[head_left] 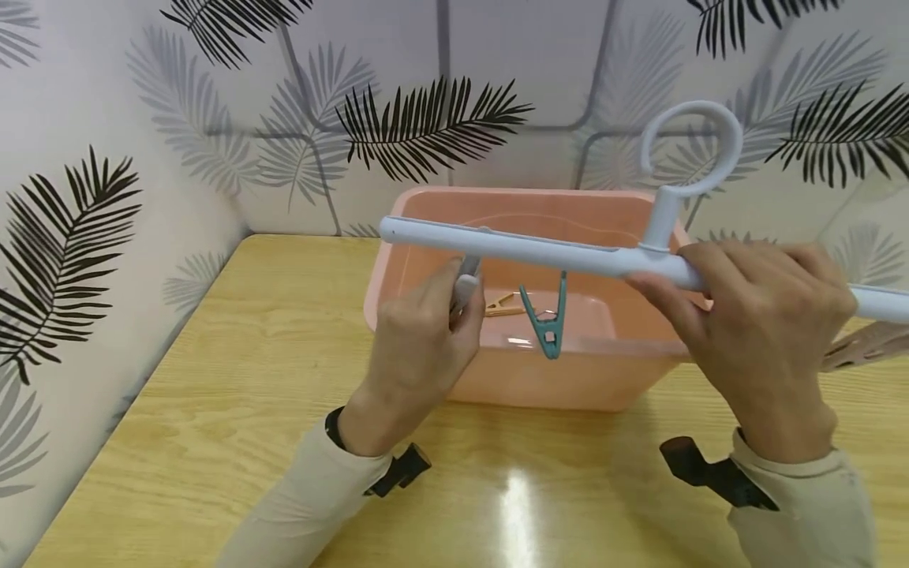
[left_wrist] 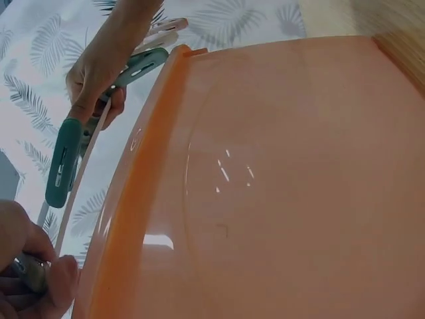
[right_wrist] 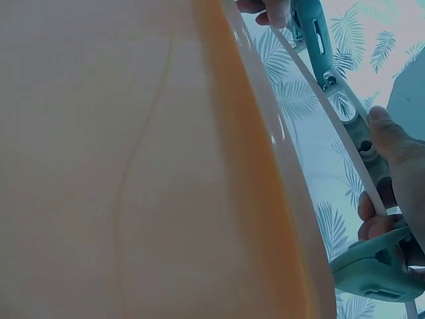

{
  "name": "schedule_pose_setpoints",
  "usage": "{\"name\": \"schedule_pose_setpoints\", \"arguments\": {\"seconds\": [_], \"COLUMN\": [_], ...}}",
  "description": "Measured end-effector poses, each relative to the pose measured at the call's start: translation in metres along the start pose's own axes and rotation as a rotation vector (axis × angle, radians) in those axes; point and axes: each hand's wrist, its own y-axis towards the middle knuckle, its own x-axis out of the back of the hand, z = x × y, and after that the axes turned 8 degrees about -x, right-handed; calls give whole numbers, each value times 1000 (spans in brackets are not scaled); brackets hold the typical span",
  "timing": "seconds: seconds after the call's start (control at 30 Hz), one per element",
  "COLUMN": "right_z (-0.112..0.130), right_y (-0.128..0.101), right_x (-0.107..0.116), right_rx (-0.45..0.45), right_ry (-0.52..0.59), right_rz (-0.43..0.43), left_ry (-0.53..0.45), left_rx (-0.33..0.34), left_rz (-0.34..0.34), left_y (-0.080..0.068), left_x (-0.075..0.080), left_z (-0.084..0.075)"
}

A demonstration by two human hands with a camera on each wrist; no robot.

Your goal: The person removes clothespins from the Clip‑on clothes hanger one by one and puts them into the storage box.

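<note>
Presently: clip hanger (head_left: 561, 254), held above the pink basin (head_left: 426, 207) by the right hand (head_left: 756, 315), fingers curled round its bar. Left hand (head_left: 426, 331) pinches a grey peg (head_left: 465, 288) beneath the bar's left end; teal peg (head_left: 547, 319) hangs beside it. Judged step: working that peg, which calls for a firm squeeze with the bar held level.

1. The person's two bare hands show in the head view: the left hand (head_left: 419, 335) and the right hand (head_left: 763, 315), with no gloves, rings or other jewellery visible
2. Both forearms are covered by long sleeves of pale beige cloth, the left sleeve (head_left: 305, 497) and the right sleeve (head_left: 809, 513), each ending in a plain cuff at the wrist
3. A narrow black band (head_left: 334, 430) shows at the left wrist, just above the cuff
4. A black mount (head_left: 401, 469) sticks out beside the left cuff
5. A larger black mount (head_left: 713, 473) with a rounded dark end sticks out beside the right cuff
</note>
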Motion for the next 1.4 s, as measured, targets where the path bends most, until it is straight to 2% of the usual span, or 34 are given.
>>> {"name": "schedule_pose_setpoints", "arguments": {"seconds": [0.17, 0.4, 0.57, 0.73, 0.97, 1.1, 1.23, 1.4], "right_z": [-4, -13, -18, -21, -27, -29, -31, -34], "right_y": [2, 4, 4, 4, 6, 7, 7, 9], "right_x": [1, 2, 5, 6, 8, 10, 12, 14], "right_rx": [14, 39, 38, 47, 79, 90, 92, 91], "right_ry": [11, 10, 16, 7, -16, -43, -54, -49], "right_rz": [35, 52, 93, 128, 164, 205, 221, 237], "left_ry": [-47, -44, -12, -35, -94, -122, -111, -88], "left_rx": [10, 5, -2, -32, -22, -41, -75, -106], "left_rz": [40, 106, 164, 199, 188, 170, 132, 146], "left_y": [0, -4, -7, -9, -10, -10, -2, 15], "left_x": [3, 9, 18, 28, 42, 47, 56, 67], "left_z": [1, -1, -1, 4, 15, 20, 26, 35]}}
